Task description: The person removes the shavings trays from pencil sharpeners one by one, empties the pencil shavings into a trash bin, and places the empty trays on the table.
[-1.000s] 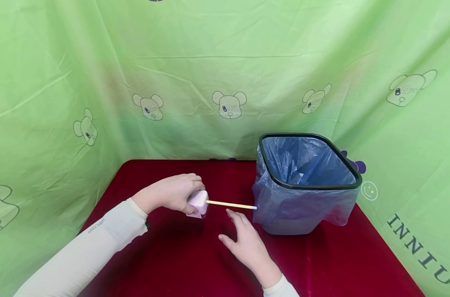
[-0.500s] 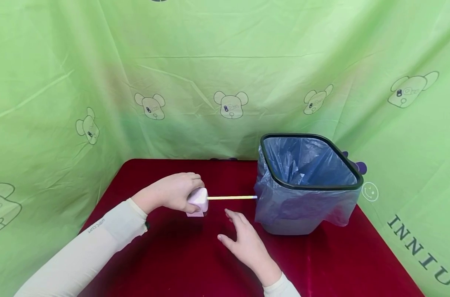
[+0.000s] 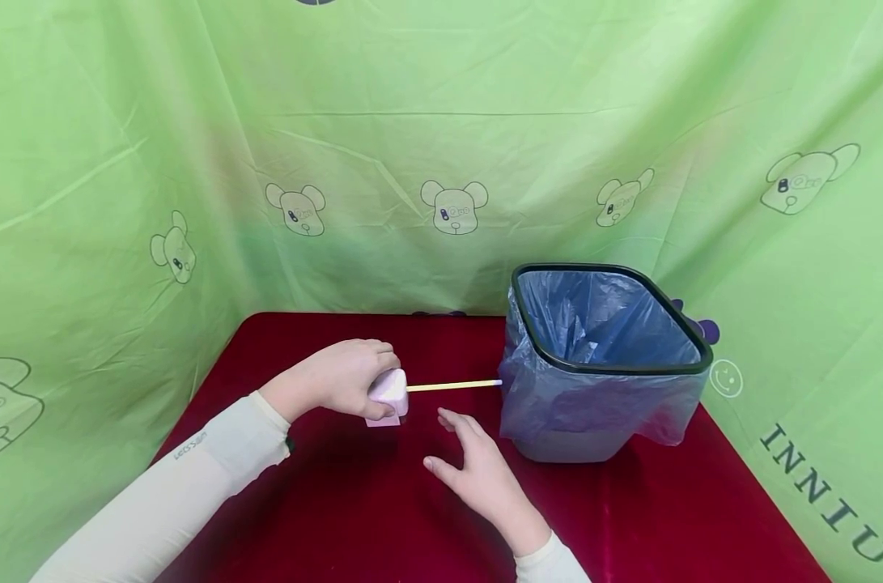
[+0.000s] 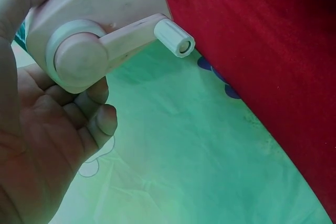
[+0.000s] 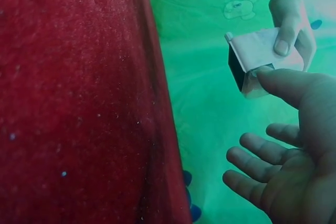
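Note:
My left hand (image 3: 348, 376) grips a pale pink crank pencil sharpener (image 3: 389, 390) from above, over the red table. A thin yellow pencil (image 3: 452, 385) sticks out of its right side, and its bluish-white end appears next to the bin liner; I cannot tell if they touch. The left wrist view shows the sharpener's crank arm (image 4: 131, 38) with a ribbed white knob (image 4: 175, 39). My right hand (image 3: 485, 478) hovers in front of the pencil, fingers extended and holding nothing. In the right wrist view its thumb (image 5: 286, 85) overlaps the sharpener's outline.
A bin (image 3: 565, 445) with a black rim and a bluish plastic liner (image 3: 594, 405) stands at the right of the red-covered table (image 3: 354, 502). Green curtains (image 3: 383, 121) with bear-head prints surround the table at the back and sides.
The pencil's free end has shifted away from me, from slanting toward me to pointing slightly away. My left hand still holds the sharpener in place; my right hand has drifted slightly left.

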{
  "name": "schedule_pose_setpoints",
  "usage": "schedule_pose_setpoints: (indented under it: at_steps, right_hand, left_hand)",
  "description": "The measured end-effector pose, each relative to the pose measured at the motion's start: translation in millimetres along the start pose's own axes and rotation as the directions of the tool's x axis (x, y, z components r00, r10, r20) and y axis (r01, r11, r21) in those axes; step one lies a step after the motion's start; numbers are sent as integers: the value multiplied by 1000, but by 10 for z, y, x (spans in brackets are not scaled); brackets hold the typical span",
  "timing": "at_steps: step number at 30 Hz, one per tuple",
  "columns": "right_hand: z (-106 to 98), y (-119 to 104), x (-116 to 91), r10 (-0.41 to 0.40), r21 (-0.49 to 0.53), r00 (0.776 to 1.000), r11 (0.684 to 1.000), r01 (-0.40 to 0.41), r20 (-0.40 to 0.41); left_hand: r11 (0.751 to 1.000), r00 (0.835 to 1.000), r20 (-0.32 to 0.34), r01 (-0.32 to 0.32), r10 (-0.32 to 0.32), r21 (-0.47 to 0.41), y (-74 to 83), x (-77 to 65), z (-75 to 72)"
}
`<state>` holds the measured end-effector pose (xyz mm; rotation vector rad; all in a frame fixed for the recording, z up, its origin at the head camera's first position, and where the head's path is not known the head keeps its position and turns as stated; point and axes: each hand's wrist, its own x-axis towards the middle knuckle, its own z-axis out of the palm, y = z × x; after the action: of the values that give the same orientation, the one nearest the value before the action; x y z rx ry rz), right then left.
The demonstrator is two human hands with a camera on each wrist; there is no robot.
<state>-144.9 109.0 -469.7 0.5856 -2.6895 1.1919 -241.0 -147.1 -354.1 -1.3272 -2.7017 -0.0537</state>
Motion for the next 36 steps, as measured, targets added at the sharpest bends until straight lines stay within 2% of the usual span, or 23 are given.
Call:
schedule_pose_setpoints:
  at_steps: [11,20,36]
  right_hand:
    - [26,14,105,-6,117,1000,993,4,13]
    - [61,25,175,-5,220,1000,975,-1,26]
    - [114,-2,323,-27,218,999,976,19,34]
  left_hand:
    - [1000,1000,9,-4,4,4,8,18,-20]
    - [1000,1000,19,10,-10,-2,24,20,-23]
    - [1000,999,40,14,-13,-18,51,46,-10]
